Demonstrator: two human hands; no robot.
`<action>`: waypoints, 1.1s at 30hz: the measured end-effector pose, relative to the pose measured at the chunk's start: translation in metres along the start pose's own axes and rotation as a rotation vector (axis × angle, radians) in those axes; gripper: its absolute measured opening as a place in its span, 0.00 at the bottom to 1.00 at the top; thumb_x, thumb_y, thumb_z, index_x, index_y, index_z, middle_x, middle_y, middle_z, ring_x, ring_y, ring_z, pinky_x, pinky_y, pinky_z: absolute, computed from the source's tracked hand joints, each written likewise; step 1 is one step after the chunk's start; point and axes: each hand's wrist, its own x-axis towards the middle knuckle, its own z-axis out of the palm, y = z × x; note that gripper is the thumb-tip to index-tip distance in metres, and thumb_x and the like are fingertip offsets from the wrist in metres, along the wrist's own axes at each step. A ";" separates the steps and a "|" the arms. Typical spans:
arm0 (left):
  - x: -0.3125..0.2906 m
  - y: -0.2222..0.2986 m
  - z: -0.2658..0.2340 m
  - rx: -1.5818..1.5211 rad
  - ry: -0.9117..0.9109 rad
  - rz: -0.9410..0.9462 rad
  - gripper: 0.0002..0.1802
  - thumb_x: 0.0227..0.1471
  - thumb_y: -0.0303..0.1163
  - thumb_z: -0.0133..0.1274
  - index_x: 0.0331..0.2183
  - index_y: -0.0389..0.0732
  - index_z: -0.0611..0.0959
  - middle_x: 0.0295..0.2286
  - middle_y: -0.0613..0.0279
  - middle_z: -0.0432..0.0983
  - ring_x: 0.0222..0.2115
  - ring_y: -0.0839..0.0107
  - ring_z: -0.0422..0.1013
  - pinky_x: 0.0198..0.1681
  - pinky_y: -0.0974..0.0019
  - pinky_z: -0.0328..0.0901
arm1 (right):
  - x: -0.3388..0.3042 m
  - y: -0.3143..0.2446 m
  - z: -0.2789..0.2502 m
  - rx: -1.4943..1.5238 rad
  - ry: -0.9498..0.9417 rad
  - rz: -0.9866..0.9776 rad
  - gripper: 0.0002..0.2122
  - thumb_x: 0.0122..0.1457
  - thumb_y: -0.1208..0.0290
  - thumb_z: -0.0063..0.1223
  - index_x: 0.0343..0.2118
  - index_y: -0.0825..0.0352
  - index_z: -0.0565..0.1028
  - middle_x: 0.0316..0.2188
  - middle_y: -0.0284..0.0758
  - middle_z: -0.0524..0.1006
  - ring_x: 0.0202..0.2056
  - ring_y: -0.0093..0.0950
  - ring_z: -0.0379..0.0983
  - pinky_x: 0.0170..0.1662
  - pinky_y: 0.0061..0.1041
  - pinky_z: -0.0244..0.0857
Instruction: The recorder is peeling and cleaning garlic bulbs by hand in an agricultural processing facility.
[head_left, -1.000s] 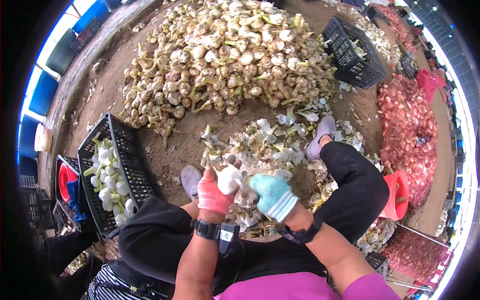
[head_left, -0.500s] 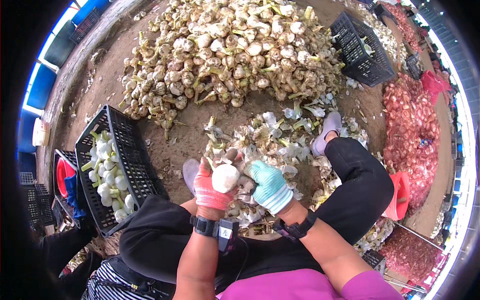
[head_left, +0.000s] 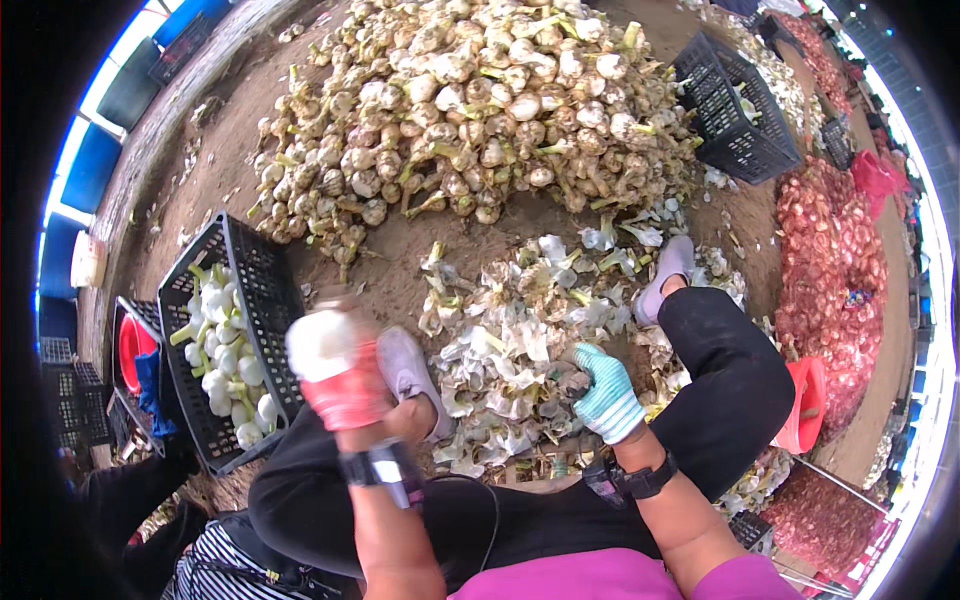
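Observation:
A peeled white garlic bulb (head_left: 318, 345) is in my left hand (head_left: 352, 388), whose pink-gloved fingers are closed around it. Motion smears both the hand and the bulb. They are to the right of a black plastic crate (head_left: 265, 300), in which several clean white garlic bulbs (head_left: 222, 335) with green-white stems lie. My right hand (head_left: 605, 390), in a teal-striped glove with dirty grey fingertips, is curled over the heap of garlic skins (head_left: 500, 370). What its fingers hold, if anything, I cannot make out.
A big pile of unpeeled garlic (head_left: 470, 110) covers the ground ahead. Beyond its right side stands another black crate (head_left: 735, 110). Red net sacks of garlic (head_left: 830, 270) lie at the right, by a red bucket (head_left: 803, 400). My shoes (head_left: 405, 365) flank the skins.
My left hand has moved left with the garlic bulb, away from my right hand. My right hand has shifted a little right and down. The view has shifted slightly.

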 end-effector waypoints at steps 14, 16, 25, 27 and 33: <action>0.179 -0.150 -0.092 1.619 0.369 -0.316 0.28 0.42 0.25 0.51 0.48 0.41 0.64 0.32 0.63 0.69 0.27 0.72 0.67 0.31 0.68 0.64 | 0.020 0.111 -0.014 -0.152 -0.147 0.450 0.17 0.38 0.76 0.45 0.36 0.71 0.69 0.35 0.50 0.69 0.38 0.45 0.66 0.43 0.32 0.61; 0.220 -0.165 -0.144 1.750 0.278 -0.189 0.31 0.40 0.21 0.51 0.49 0.39 0.64 0.33 0.64 0.70 0.29 0.73 0.65 0.34 0.72 0.61 | 0.030 0.107 -0.022 0.006 -0.109 0.438 0.21 0.40 0.77 0.47 0.42 0.71 0.67 0.43 0.49 0.66 0.44 0.43 0.63 0.48 0.30 0.58; 0.192 -0.158 -0.126 1.843 0.100 -0.207 0.16 0.42 0.27 0.48 0.37 0.37 0.73 0.27 0.66 0.70 0.27 0.75 0.64 0.35 0.73 0.59 | 0.028 0.115 -0.020 0.001 0.078 0.532 0.18 0.37 0.82 0.47 0.37 0.72 0.70 0.40 0.46 0.69 0.38 0.44 0.67 0.42 0.30 0.63; 0.150 -0.163 -0.088 1.690 -0.079 -0.514 0.09 0.38 0.24 0.47 0.28 0.37 0.74 0.24 0.67 0.70 0.23 0.80 0.63 0.25 0.78 0.59 | 0.027 0.106 -0.025 -0.175 0.115 0.409 0.19 0.37 0.81 0.47 0.38 0.72 0.69 0.41 0.45 0.68 0.37 0.44 0.68 0.40 0.31 0.63; 0.031 -0.173 -0.011 1.771 -0.325 -0.882 0.14 0.37 0.29 0.51 0.29 0.30 0.77 0.19 0.65 0.72 0.20 0.78 0.65 0.23 0.75 0.60 | 0.022 0.068 -0.018 -0.348 -0.126 0.222 0.10 0.43 0.80 0.44 0.32 0.69 0.69 0.34 0.43 0.70 0.33 0.40 0.69 0.33 0.32 0.64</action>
